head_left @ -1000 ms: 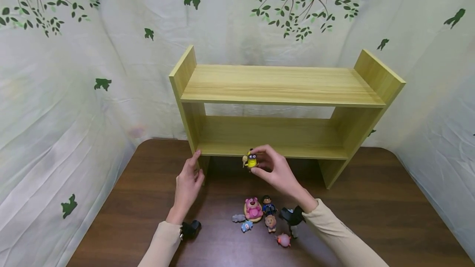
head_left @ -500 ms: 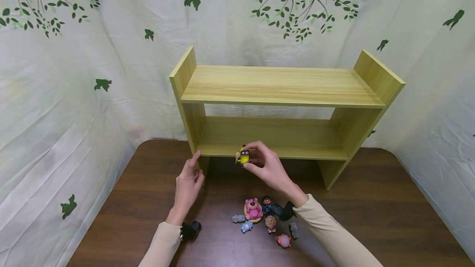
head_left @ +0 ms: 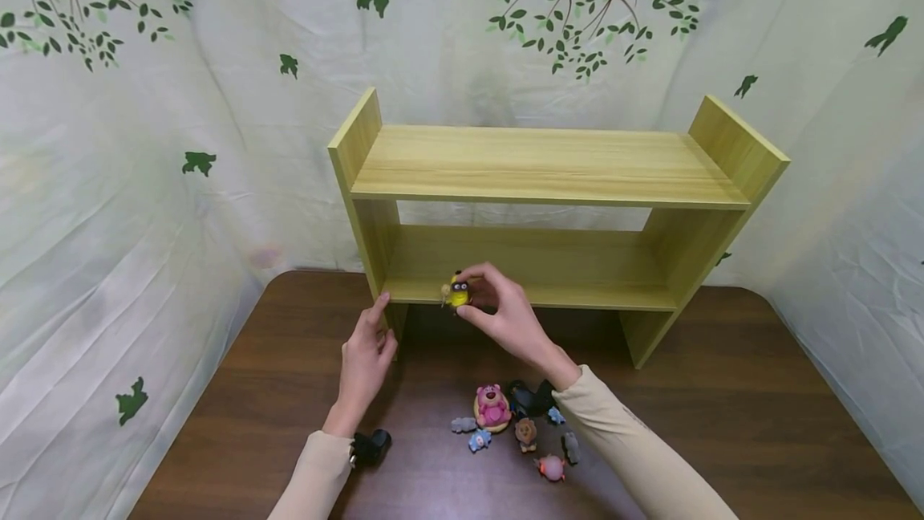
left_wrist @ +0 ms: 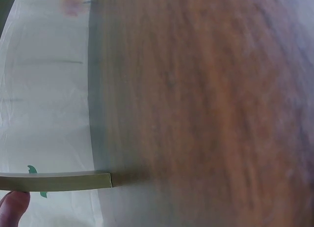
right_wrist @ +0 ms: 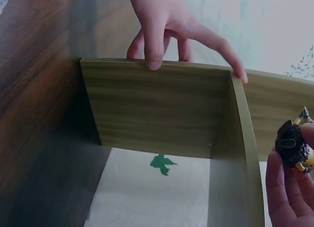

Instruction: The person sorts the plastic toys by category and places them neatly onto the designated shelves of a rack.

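Brown wood grain covers the table (head_left: 238, 424) before us, with small toys near the middle: a round pink one (head_left: 552, 468), a lion (head_left: 526, 434) beyond it, then a pink bear (head_left: 493, 408). Close on the bear's right hangs our right wrist's black camera (head_left: 530, 398); we cannot tell if they touch. Were that arm to sag or swing, it could knock the bear over.

Farther off, our left hand (head_left: 366, 359) straddles the near edge of the shelf's left side, thumb inside, other fingers behind, index stretched to the lower board (head_left: 563, 267). A hard push there could skid the shelf (head_left: 549, 167).

Our right hand (head_left: 508, 315) has its fingers narrow, pinching the yellow figure (head_left: 459, 292) upright at the lower board's near edge, left of middle. Whether it is over the board or short of it, we cannot tell. Lowered too early, its base might catch that edge and tip; released there, it could fall to the table.

Farthest is white cloth (head_left: 253, 135) with printed leaves.
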Tool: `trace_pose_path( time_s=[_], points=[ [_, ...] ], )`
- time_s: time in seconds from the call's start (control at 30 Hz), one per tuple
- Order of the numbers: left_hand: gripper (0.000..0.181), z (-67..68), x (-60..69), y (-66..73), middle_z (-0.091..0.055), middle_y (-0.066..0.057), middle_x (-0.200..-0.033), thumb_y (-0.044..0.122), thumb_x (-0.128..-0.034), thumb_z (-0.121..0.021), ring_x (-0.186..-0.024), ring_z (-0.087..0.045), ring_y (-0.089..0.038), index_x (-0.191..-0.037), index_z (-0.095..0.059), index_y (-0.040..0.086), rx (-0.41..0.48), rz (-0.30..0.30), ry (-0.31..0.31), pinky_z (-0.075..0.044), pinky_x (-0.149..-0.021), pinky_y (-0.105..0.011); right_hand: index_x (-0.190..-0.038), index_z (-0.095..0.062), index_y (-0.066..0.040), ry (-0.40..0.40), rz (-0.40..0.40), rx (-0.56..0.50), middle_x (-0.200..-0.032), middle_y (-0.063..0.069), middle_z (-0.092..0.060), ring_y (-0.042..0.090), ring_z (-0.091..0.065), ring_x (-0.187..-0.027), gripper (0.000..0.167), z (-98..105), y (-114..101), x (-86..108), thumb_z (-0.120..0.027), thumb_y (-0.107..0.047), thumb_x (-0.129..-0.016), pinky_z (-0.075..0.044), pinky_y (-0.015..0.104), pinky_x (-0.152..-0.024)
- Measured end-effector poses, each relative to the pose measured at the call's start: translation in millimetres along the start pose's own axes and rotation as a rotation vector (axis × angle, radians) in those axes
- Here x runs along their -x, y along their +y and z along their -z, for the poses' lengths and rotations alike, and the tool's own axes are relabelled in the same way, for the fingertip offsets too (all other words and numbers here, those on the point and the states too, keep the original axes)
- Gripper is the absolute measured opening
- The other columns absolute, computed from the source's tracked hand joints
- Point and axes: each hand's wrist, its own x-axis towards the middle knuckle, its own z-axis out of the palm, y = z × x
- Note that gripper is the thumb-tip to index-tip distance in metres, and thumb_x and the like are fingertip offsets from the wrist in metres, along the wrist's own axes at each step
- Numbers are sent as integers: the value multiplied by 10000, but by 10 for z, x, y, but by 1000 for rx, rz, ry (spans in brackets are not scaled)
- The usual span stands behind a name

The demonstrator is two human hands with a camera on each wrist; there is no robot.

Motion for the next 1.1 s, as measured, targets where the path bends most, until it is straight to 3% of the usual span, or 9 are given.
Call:
trace_pose_path(
  time_s=[0.17,0.47,0.73,1.1],
  points=[
    [801,6,-10,11,-508,-81,-923,-165,-770,-604,-562,-380,-86,-1444,-396,214,0,3,1,-397,-486,-268,-1156,-555,42,22,29,2,-1097,214,-614,322,-627,-950,369,-59,237,-97,-689,81,-815,-515,406,-811],
    [796,0,-15,11,-503,-86,-927,-149,-783,-616,-565,-383,-93,-1448,-385,222,-5,17,-8,-397,-490,-272,-1149,-571,-10,38,50,48,-1090,140,-630,235,-636,-931,354,-125,277,-252,-700,38,-822,-517,305,-795],
    [788,11,-15,17,-509,-90,-925,-148,-782,-610,-564,-403,-111,-1441,-386,222,-13,4,2,-403,-492,-289,-1129,-558,15,17,92,85,-1109,152,-605,261,-639,-958,352,-220,315,-414,-693,68,-809,-519,283,-786],
    [814,-3,-8,10,-511,-84,-924,-170,-767,-605,-559,-398,-95,-1441,-385,231,-10,-16,14,-396,-482,-278,-1114,-560,-36,-13,94,152,-1118,88,-602,206,-634,-954,316,-303,333,-539,-682,31,-831,-501,249,-801]
  ],
)
